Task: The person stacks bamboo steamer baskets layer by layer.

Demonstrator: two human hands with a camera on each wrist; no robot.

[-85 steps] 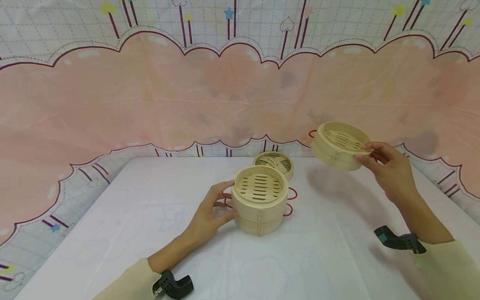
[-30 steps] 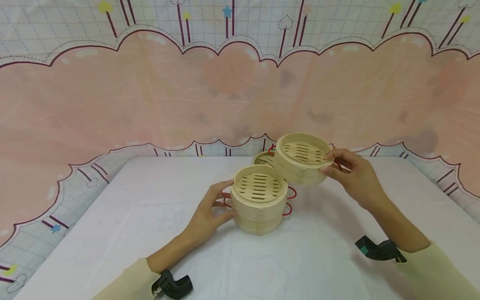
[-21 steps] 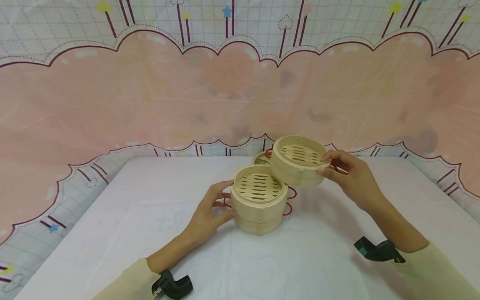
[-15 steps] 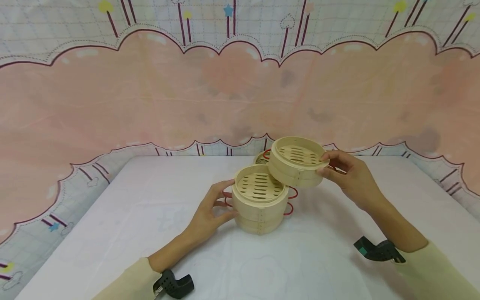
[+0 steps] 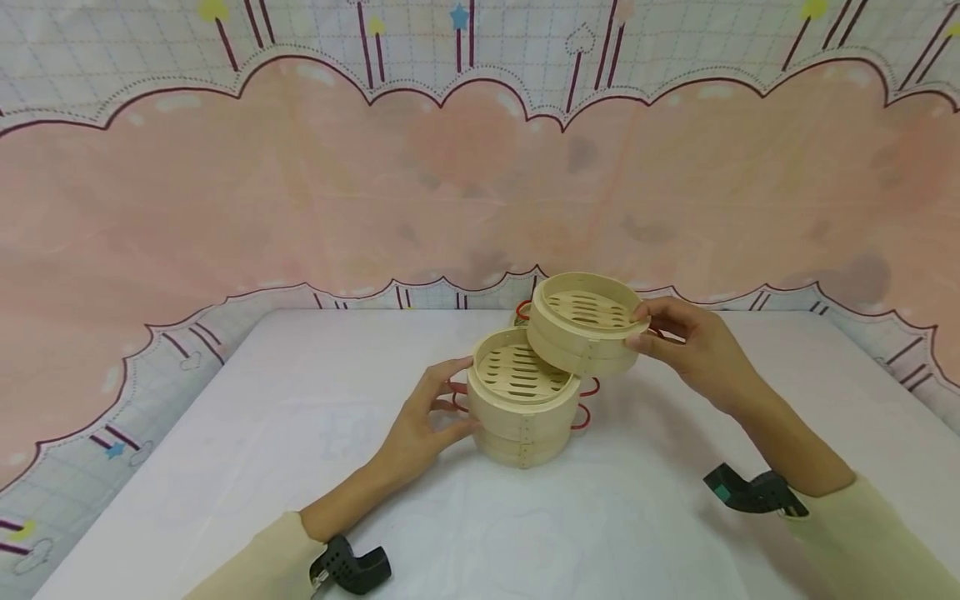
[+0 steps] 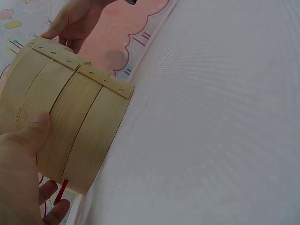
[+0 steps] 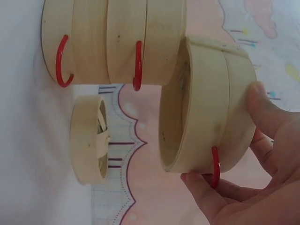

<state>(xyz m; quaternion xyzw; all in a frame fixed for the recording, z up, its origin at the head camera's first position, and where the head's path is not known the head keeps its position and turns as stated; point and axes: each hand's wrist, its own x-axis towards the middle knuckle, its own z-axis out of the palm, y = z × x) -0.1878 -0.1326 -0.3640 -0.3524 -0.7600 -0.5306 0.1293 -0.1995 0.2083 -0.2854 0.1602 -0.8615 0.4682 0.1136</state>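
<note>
Bamboo, pale and smooth, made up every basket in view: round bands pinned with small staples, slatted floors, red wire loop handles. A single steamer tier (image 5: 585,323) was held in the air by the right hand (image 5: 686,350), thumb on the near rim and fingers curled under its right side, one red loop lying against those fingers. The tier was tilted slightly, open side up, its low left edge overlapping the far right rim of the two-tier stack (image 5: 522,407) without sitting squarely on it. The stack stood upright on the white cloth (image 5: 637,517) near the table's middle, gripped on its left wall by the left hand (image 5: 423,421), thumb and fingers pressed on the bamboo. A woven lid (image 7: 89,139) lay flat beyond, mostly hidden.
</note>
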